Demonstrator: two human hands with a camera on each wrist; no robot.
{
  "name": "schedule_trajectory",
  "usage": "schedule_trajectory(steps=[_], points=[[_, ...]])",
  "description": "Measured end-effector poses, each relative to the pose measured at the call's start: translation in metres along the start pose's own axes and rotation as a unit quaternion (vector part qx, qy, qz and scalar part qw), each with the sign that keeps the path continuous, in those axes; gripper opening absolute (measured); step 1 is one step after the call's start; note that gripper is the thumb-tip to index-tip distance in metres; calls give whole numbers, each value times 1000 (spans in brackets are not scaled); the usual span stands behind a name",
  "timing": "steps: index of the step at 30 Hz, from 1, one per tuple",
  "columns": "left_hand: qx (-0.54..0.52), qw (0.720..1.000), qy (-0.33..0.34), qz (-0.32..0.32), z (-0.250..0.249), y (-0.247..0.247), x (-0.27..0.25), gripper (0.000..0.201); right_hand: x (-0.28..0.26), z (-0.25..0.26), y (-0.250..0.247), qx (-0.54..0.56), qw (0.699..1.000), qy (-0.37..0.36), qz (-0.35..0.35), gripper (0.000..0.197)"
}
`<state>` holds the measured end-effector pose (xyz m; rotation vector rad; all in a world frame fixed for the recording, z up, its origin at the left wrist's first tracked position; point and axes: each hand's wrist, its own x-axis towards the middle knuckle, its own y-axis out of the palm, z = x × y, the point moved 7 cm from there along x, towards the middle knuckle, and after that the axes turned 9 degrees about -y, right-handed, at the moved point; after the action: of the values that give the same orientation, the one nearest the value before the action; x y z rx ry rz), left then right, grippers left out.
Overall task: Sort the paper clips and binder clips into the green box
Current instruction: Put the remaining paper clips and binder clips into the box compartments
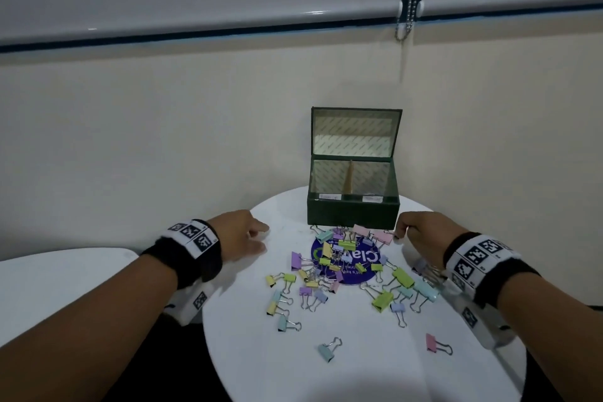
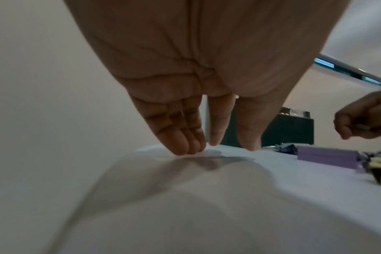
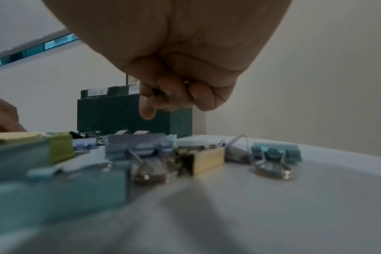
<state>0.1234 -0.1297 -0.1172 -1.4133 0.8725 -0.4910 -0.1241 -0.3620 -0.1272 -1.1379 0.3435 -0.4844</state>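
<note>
Pick-up step: right hand [image 1: 411,229] pinches a small metal clip [image 1: 390,232] beside the green box [image 1: 353,211], left hand [image 1: 242,236] relaxed, fingertips [image 2: 186,146] on the bench [image 1: 359,365]; next, likely a lift over the box's front wall.

Right hand [image 1: 416,232] pinches pink binder clip [image 1: 382,236] near open green box [image 1: 353,210]; left hand [image 1: 243,237] on table [image 1: 248,352].

Left hand [image 1: 243,232] palm down at the left edge of the round white table [image 1: 359,369], straight fingertips [image 2: 190,147] touching its top. Right hand [image 1: 416,230] raised near the far right edge, fingers [image 3: 174,96] curled, pinching something small and metallic; which thing, cannot tell. Both wrists wear black bands with white coded tags.
</note>
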Motion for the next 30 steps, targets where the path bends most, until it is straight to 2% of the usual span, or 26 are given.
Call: schedule_trajectory(steps=[2, 4, 7, 9, 14, 19, 21, 24, 27, 30], points=[[2, 999, 31, 4, -18, -2, -2, 35, -2, 1, -3, 1, 1000, -7, -6, 30], [17, 998, 60, -5, -36, -2, -5, 19, -1, 1, -3, -21, 1000, -10, -8, 27], [-1, 997, 78, 14, -56, 5, -9, 44, 0, -7, 6, -64, 997, 13, 38, 34], [-11, 996, 86, 35, -65, 11, -12, 48, 1, -10, 11, -68, 996, 22, 59, 35], [-39, 997, 63, 26, -65, 16, -10, 28, 2, -15, 6, -66, 997, 34, 26, 13], [-63, 995, 70, -45, -63, 6, -14, 14, 3, -17, 8, -100, 991, 66, 53, 12], [-79, 993, 79, -49, -63, 3, -15, 10, 3, -15, 9, -125, 988, 62, 60, 11], [-106, 989, 98, -30, -68, 2, -16, 21, 2, -14, 8, -105, 991, 67, 44, 6], [-88, 991, 105, -12, -72, 4, -17, 31, 0, -10, 4, -77, 994, 66, 25, 12], [-70, 994, 86, -8, -70, 8, -21, 25, -2, -6, 1, -63, 997, 47, 8, 7]])
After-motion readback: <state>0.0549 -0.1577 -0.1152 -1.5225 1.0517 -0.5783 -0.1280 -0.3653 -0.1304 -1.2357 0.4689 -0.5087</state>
